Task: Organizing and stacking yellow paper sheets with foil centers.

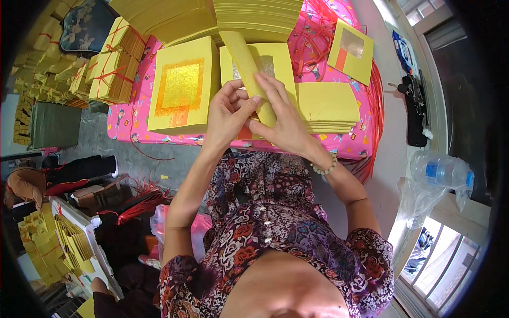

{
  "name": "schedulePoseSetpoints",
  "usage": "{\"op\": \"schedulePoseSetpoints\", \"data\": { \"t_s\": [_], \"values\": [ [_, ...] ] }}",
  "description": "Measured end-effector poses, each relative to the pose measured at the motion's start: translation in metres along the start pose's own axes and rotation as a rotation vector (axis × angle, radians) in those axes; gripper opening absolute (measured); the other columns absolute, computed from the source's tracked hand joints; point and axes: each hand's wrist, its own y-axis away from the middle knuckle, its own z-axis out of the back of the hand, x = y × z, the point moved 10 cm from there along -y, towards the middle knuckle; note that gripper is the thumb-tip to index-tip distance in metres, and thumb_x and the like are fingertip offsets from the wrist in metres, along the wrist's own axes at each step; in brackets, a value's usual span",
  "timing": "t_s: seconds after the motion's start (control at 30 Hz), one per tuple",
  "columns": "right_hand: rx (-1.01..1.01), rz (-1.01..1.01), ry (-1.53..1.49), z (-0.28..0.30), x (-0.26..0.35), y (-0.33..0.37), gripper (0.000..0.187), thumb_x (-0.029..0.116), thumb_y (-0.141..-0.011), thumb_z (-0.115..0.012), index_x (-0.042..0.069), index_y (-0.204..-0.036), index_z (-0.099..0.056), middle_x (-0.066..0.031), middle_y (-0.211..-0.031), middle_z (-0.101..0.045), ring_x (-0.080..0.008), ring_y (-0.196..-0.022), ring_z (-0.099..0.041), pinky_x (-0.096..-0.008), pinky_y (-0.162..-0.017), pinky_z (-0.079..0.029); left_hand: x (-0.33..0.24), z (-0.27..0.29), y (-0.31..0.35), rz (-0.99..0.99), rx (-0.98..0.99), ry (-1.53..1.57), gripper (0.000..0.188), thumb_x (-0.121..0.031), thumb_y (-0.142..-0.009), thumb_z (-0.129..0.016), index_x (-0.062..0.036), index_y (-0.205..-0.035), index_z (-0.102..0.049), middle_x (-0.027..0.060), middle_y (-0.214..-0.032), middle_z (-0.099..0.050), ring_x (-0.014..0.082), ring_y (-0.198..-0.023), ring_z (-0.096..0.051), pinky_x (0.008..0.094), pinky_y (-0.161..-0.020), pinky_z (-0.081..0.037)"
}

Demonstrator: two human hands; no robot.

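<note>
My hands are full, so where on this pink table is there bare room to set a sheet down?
Bare pink cloth shows between the tied bundles and the gold-foil stack. The far right is crowded with red strings.

Count on the pink patterned cloth: three stacks of square yellow paper sheets — gold-foil-topped stack (182, 93), silver-foil-topped stack (275, 61), plain stack (327, 106). One loose yellow sheet with silver foil (350, 51). One clear plastic water bottle (441, 170). One bead bracelet (325, 168).
</note>
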Motion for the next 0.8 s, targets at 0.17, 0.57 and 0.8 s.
{"op": "schedulePoseSetpoints", "data": {
  "t_s": [0.17,0.57,0.8],
  "values": [
    [-0.075,-0.046,-0.439,-0.005,-0.017,0.003,0.076,0.023,-0.084,-0.065,-0.003,-0.142,-0.023,-0.0173,-0.141,-0.030,-0.0280,-0.131,-0.033,-0.0362,-0.107,-0.029,0.009,0.006,-0.002,0.029,-0.095,0.120,0.028,-0.005,-0.084,-0.066,0.0028,-0.110,-0.058,0.0060,-0.086,-0.066,0.0081,-0.077,-0.062,0.0213,-0.067,-0.051],
    [-0.060,-0.215,-0.861,-0.011,-0.046,0.006,0.056,0.016,-0.099,-0.041,-0.003,-0.144,-0.016,-0.0142,-0.148,-0.024,-0.0204,-0.137,-0.023,-0.0306,-0.111,-0.021,0.028,0.001,-0.009,0.125,-0.133,0.195,0.027,-0.010,-0.084,-0.068,0.0024,-0.108,-0.063,0.0062,-0.088,-0.068,0.0079,-0.076,-0.062,0.0224,-0.069,-0.052],
    [-0.070,-0.291,-1.021,-0.012,-0.047,0.010,0.055,0.021,-0.100,-0.038,-0.003,-0.144,-0.017,-0.0125,-0.148,-0.026,-0.0183,-0.136,-0.024,-0.0291,-0.111,-0.020,0.022,-0.007,-0.007,0.112,-0.136,0.172,0.026,-0.010,-0.084,-0.068,0.0021,-0.107,-0.065,0.0071,-0.090,-0.068,0.0083,-0.078,-0.062,0.0221,-0.070,-0.053]
  ]
}}
